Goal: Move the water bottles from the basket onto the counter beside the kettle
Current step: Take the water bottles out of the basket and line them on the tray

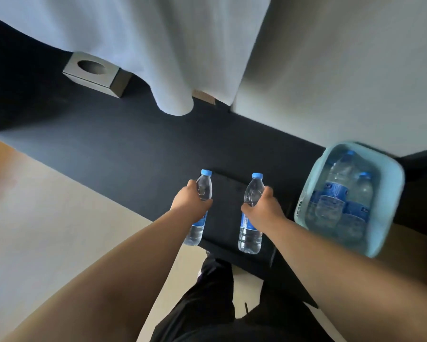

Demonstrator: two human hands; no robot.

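My left hand (191, 199) is wrapped around one water bottle (199, 208) and my right hand (261, 206) around another (250, 218), both upright over the dark counter (108, 149). The pale blue basket (385, 218) to my right holds more bottles; pale curtains (158, 45) hang behind, near a tissue box (96, 72).

Basket (385, 154) holding bottles (338, 191) sits right of the two hand-held bottles (250, 233).

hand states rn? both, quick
Left hand: closed around a water bottle.
Right hand: closed around a second water bottle.
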